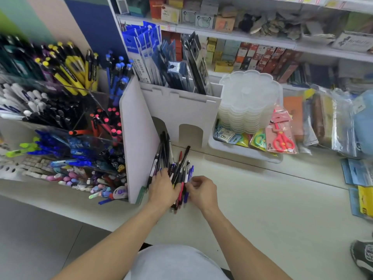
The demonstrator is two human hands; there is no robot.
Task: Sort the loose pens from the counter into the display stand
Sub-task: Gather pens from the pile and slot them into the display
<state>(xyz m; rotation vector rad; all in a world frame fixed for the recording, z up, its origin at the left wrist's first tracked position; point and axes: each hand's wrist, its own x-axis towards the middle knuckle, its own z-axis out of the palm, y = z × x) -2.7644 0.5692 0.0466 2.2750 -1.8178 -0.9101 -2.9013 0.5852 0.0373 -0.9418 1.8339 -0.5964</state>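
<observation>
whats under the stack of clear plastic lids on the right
The stack of clear lids sits in a white tray on packaged goods: red scissors, green scissors, a blue card pack. Whatever lies directly beneath the stack is hidden.

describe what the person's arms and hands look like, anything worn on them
Both forearms are bare up to the frame edge, with no sleeves in view. The left hand and right hand show no gloves, rings, watch or wristband. A pale grey garment covers the lap below.
</observation>
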